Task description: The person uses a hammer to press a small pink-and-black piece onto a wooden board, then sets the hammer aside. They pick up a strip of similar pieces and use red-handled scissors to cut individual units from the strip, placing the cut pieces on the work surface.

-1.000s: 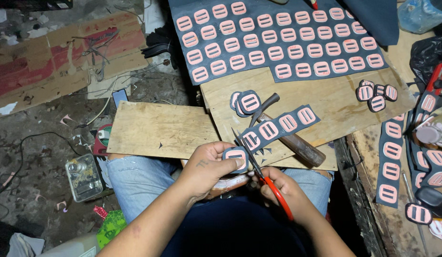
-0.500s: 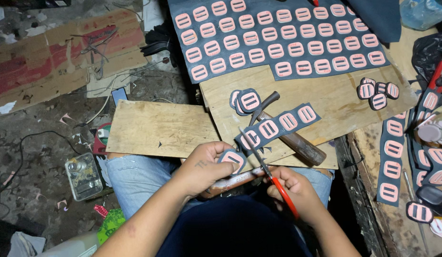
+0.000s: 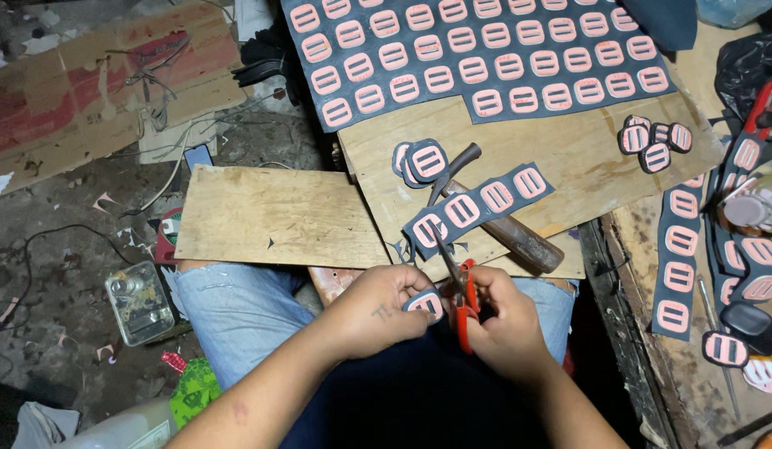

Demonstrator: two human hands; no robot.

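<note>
- Pinched between thumb and fingers of the left hand is a small dark cut-out piece with a pink slotted buckle shape on it; it is held over the lap, just below the edge of the boards.
- Red-handled scissors are gripped by the right hand, fingers closed through the handles.
- The long axis of the scissors runs nearly upright in the view, blades pointing away from the body and slightly left, toward the boards; the blades lie just beside the held piece.
- A dark strip bearing four pink shapes is laid diagonally on the plywood board, rising to the right, just beyond the blade tips.
- A hammer with a wooden handle is seen under the strip, its head toward the upper left.
- A large dark sheet with rows of pink shapes is spread further away.
- Loose cut pieces are gathered at the right of the board.
</note>
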